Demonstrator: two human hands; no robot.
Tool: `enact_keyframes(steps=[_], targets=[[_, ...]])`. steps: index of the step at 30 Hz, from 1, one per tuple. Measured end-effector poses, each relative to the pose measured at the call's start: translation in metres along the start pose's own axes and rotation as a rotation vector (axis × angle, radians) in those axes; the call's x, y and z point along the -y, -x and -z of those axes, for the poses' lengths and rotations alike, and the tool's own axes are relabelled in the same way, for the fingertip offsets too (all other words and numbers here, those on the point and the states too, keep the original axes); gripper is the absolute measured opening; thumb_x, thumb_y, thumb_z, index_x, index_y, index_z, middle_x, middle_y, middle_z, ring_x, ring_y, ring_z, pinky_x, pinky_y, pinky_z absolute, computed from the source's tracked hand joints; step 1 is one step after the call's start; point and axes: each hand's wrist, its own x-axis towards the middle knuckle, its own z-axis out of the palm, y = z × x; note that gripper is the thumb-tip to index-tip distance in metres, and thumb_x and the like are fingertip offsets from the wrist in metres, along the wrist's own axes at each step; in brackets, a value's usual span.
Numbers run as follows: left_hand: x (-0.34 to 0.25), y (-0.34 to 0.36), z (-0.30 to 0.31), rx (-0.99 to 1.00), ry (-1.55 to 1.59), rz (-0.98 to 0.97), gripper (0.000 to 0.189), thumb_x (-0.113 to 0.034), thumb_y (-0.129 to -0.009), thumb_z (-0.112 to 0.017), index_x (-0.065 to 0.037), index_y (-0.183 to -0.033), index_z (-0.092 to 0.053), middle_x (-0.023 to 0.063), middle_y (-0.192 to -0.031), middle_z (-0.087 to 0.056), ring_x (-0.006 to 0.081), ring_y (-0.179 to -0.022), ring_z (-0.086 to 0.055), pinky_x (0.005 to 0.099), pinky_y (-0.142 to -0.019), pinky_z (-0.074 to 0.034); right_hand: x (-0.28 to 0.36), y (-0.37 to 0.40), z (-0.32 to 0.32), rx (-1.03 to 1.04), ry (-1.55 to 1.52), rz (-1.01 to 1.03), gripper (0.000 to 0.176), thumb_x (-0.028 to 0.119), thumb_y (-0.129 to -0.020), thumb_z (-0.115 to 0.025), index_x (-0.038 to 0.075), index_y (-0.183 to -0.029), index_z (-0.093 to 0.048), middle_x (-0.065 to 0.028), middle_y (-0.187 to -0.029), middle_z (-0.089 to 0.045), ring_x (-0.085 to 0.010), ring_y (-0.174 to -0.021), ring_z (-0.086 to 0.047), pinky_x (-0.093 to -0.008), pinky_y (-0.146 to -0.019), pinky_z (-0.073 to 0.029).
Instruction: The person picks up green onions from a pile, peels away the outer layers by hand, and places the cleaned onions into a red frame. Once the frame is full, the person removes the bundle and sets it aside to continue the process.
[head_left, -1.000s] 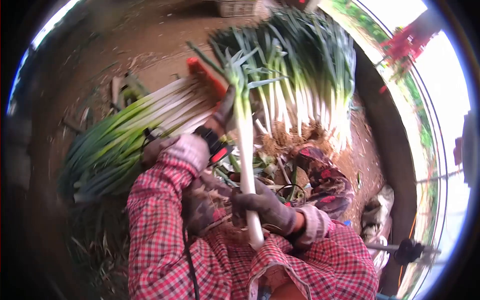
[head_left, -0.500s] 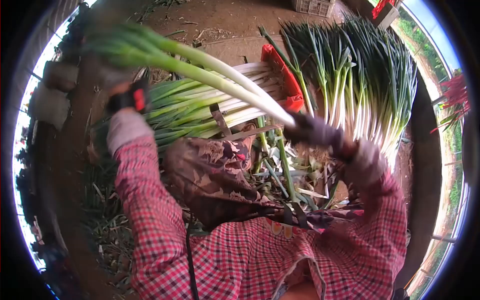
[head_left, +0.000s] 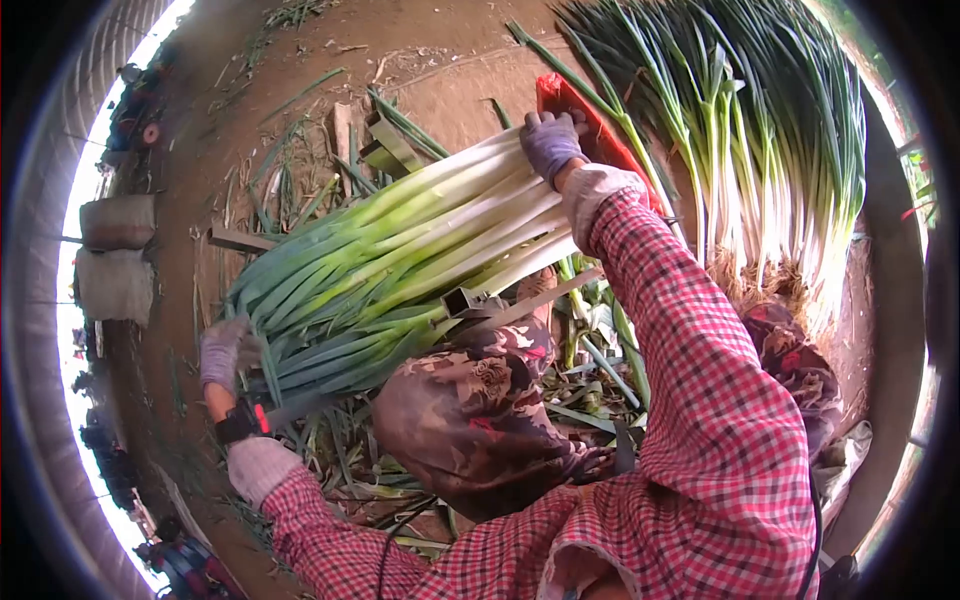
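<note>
A stack of cleaned leeks (head_left: 400, 255) lies across a metal frame, white ends toward a red board (head_left: 590, 125), green tops toward the lower left. My right hand (head_left: 550, 142), in a grey glove, rests flat on the white ends next to the red board. My left hand (head_left: 228, 348), also gloved, touches the green leaf tips at the stack's other end. Neither hand holds anything that I can see. A black and red band sits on my left wrist (head_left: 243, 420).
A large heap of uncleaned leeks (head_left: 760, 150) with earthy roots lies at the right. Leaf trimmings (head_left: 590, 350) litter the ground under the frame. My patterned knee (head_left: 470, 410) is below the stack. Sacks (head_left: 115, 255) stand at the far left on bare dirt.
The single leek I held with both hands has been laid on the stack. My right hand moved up to the white ends, my left hand down to the green tips.
</note>
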Motion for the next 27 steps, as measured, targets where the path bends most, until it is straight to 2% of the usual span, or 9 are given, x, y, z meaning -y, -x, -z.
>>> enact_keyframes(steps=[1,4,9,15,16,19,22,25,27], targets=[[-0.027,0.001,0.001,-0.053,-0.059,-0.125,0.040,-0.028,-0.084,-0.061,-0.008,-0.117,-0.051,0.0103,-0.100,-0.059,0.0228,-0.091,-0.056,0.0365,-0.081,-0.045,-0.006,-0.004,-0.009,0.012,0.120,0.155,0.024,0.014,-0.084,-0.050,0.010,-0.102,-0.064,-0.0091,-0.108,-0.060,-0.0262,-0.105,-0.057,-0.0516,-0.085,-0.041],[-0.098,-0.006,-0.032,0.002,-0.130,-0.418,0.046,-0.029,-0.083,-0.063,-0.008,-0.121,-0.050,0.0121,-0.104,-0.059,0.0243,-0.096,-0.057,0.0369,-0.084,-0.044,-0.008,-0.015,-0.032,-0.042,0.083,0.109,0.025,0.015,-0.083,-0.050,0.010,-0.103,-0.064,-0.0087,-0.109,-0.058,-0.0249,-0.105,-0.056,-0.0530,-0.084,-0.041],[-0.126,-0.047,-0.150,-0.018,-0.590,-0.774,0.070,-0.039,-0.080,-0.062,-0.024,-0.142,-0.031,0.0099,-0.139,-0.039,0.0290,-0.130,-0.034,0.0533,-0.106,-0.023,-0.005,-0.009,-0.027,-0.055,0.031,0.077,0.025,0.015,-0.084,-0.048,0.011,-0.104,-0.064,-0.0065,-0.117,-0.054,-0.0242,-0.109,-0.053,-0.0567,-0.091,-0.037],[-0.103,-0.044,-0.182,-0.061,-0.458,-0.800,0.063,-0.036,-0.081,-0.061,-0.028,-0.138,-0.037,0.0072,-0.131,-0.045,0.0277,-0.119,-0.043,0.0519,-0.103,-0.027,0.007,-0.002,-0.006,0.019,-0.073,-0.036,0.031,0.018,-0.087,-0.048,0.013,-0.116,-0.057,-0.0084,-0.128,-0.049,-0.0274,-0.118,-0.047,-0.0599,-0.098,-0.031],[-0.103,-0.047,-0.183,-0.100,-0.470,-0.804,0.062,-0.034,-0.080,-0.061,-0.027,-0.137,-0.039,0.0064,-0.129,-0.046,0.0274,-0.118,-0.043,0.0515,-0.102,-0.027,0.009,-0.002,-0.003,0.128,0.054,0.082,0.040,0.026,-0.088,-0.050,0.017,-0.127,-0.049,-0.0101,-0.138,-0.040,-0.0307,-0.126,-0.040,-0.0605,-0.101,-0.027],[-0.110,-0.049,-0.192,-0.181,-0.454,-0.823,0.059,-0.030,-0.077,-0.064,-0.027,-0.133,-0.045,0.0046,-0.126,-0.048,0.0266,-0.114,-0.045,0.0504,-0.102,-0.028,0.026,0.020,0.002,0.079,-0.174,0.342,0.051,0.035,-0.087,-0.052,0.022,-0.135,-0.040,-0.0101,-0.143,-0.034,-0.0317,-0.133,-0.031,-0.0604,-0.104,-0.022],[-0.115,-0.042,-0.179,-0.213,-0.347,-0.867,0.054,-0.022,-0.071,-0.069,-0.023,-0.123,-0.055,0.0037,-0.121,-0.050,0.0261,-0.110,-0.047,0.0467,-0.100,-0.031,0.034,0.035,-0.016,0.051,-0.009,0.311,0.056,0.042,-0.087,-0.052,0.026,-0.139,-0.036,-0.0101,-0.147,-0.030,-0.0308,-0.138,-0.020,-0.0592,-0.107,-0.017],[-0.119,-0.034,-0.176,-0.003,-0.265,-0.822,0.053,-0.019,-0.068,-0.071,-0.019,-0.120,-0.057,0.0049,-0.119,-0.052,0.0273,-0.107,-0.049,0.0431,-0.097,-0.037,0.028,0.039,-0.020,0.098,-0.045,0.305,0.055,0.044,-0.089,-0.049,0.027,-0.139,-0.035,-0.0102,-0.148,-0.027,-0.0315,-0.139,-0.020,-0.0575,-0.108,-0.017],[-0.116,-0.030,-0.177,-0.019,-0.234,-0.879,0.050,-0.018,-0.069,-0.071,-0.017,-0.117,-0.059,0.0069,-0.117,-0.054,0.0287,-0.105,-0.051,0.0422,-0.093,-0.040,0.027,0.039,-0.026,0.095,-0.042,0.326,0.053,0.045,-0.089,-0.047,0.028,-0.139,-0.037,-0.0101,-0.148,-0.027,-0.0322,-0.139,-0.019,-0.0556,-0.109,-0.018]])
